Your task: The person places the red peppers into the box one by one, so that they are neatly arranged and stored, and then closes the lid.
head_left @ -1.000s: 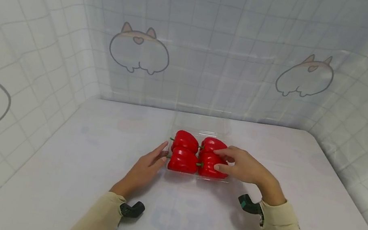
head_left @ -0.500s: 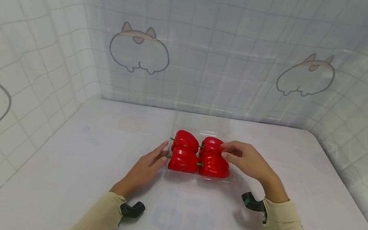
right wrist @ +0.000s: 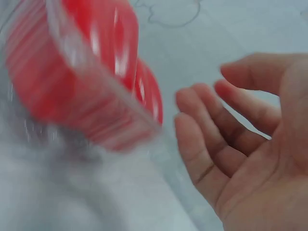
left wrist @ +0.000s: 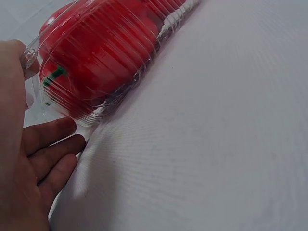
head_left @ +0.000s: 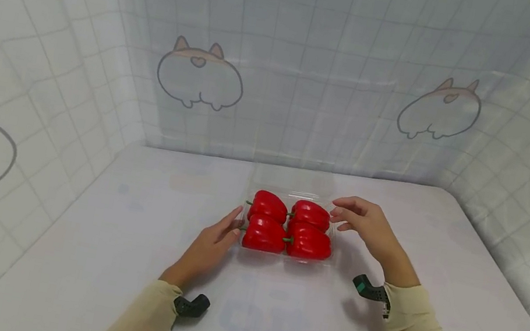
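Several red bell peppers point(head_left: 310, 243) with green stems lie in two rows inside a clear plastic clamshell box point(head_left: 307, 263). The box's transparent lid point(head_left: 293, 179) is folded back toward the wall. At the box's left side rests my left hand point(head_left: 206, 250); in the left wrist view, its fingers point(left wrist: 50, 134) lie near the ribbed lower wall, and another digit touches the rim. My right hand point(head_left: 368, 228) is just off the box's right side, fingers loosely bent. Nothing is between those fingers point(right wrist: 192, 139) in the right wrist view, where the nearby box is blurred.
A white table point(head_left: 117, 281) with faint printed marks carries the box. Pale grid-patterned curtain walls point(head_left: 302, 77) with cartoon animal drawings enclose the back and both sides. Black wrist cameras point(head_left: 192, 305) sit on both forearms.
My right hand has come off the right-hand peppers and shifted right and slightly back, past the box's edge. The left hand stays at the box's left side.
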